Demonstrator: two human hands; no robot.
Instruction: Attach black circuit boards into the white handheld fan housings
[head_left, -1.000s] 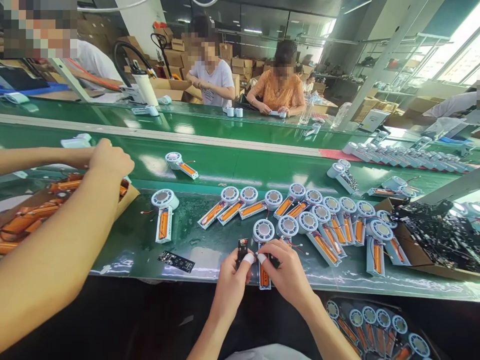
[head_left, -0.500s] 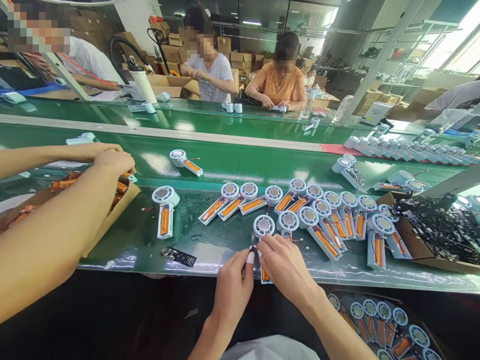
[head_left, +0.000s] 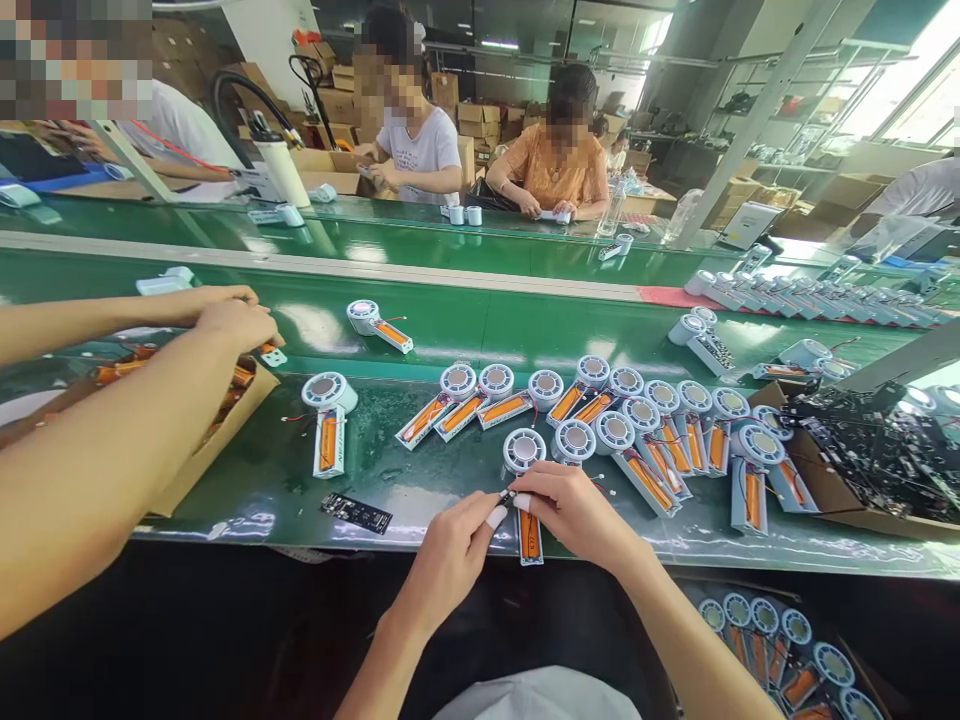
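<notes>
My left hand [head_left: 459, 532] is closed in a pinch, a white cover on its thumb. Between its fingertips is a small black part [head_left: 507, 496], perhaps the end of a circuit board, mostly hidden. My right hand [head_left: 576, 512] meets it there, fingertips pinched together; what they grip is too small to name. Just beneath both hands lies a handheld fan [head_left: 524, 452], its round grille face up and its open handle [head_left: 529, 540] showing an orange battery. A black circuit board [head_left: 355, 513] rests on the bench to the left.
Several similar open fans [head_left: 615, 432] crowd the right side. A carton of black circuit boards [head_left: 840, 515] stands beyond them. At left, another person's arms [head_left: 142, 400] reach over a carton [head_left: 217, 440] of orange batteries. More fans [head_left: 796, 627] lie below the bench edge. Co-workers sit opposite.
My hands have shifted slightly and their fingertips have drawn closer together, uncovering more of the fan's handle. The neighbouring person's hands moved a little to the right.
</notes>
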